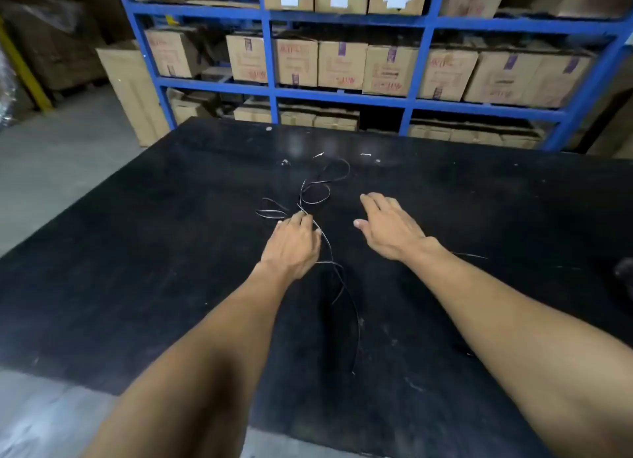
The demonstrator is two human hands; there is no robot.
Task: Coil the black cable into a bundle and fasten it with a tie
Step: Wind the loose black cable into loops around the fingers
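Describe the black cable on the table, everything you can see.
The cable is thin, black and glossy, catching pale highlights. It lies loose and uncoiled on the black table: several untidy loops beyond the left hand, then a strand trailing back toward the near edge. The left hand's fingers touch it near the loops; whether they pinch it is unclear. The right hand is off it. No tie is on it.

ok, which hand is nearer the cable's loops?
Left. The left hand touches a strand of the black cable right beside its loops; the right hand is spread to their right, clear of them.
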